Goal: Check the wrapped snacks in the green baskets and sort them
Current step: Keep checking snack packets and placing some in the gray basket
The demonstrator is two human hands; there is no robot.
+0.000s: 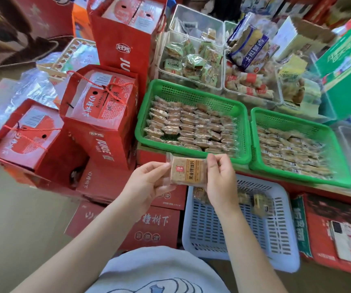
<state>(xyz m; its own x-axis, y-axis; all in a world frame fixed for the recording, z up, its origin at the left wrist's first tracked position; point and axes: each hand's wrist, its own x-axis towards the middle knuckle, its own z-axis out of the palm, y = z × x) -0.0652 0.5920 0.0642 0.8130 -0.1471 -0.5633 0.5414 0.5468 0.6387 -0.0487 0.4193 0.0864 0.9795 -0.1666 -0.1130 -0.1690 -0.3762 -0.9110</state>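
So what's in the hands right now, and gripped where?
One wrapped snack, pinched at its opposite side edges: left hand on one, right hand on the other.

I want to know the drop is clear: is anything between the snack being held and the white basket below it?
Nothing visible blocks it. Both the left hand and right hand hold the wrapped snack just above the white basket, whose top is open; a few wrapped snacks already lie at its far end.
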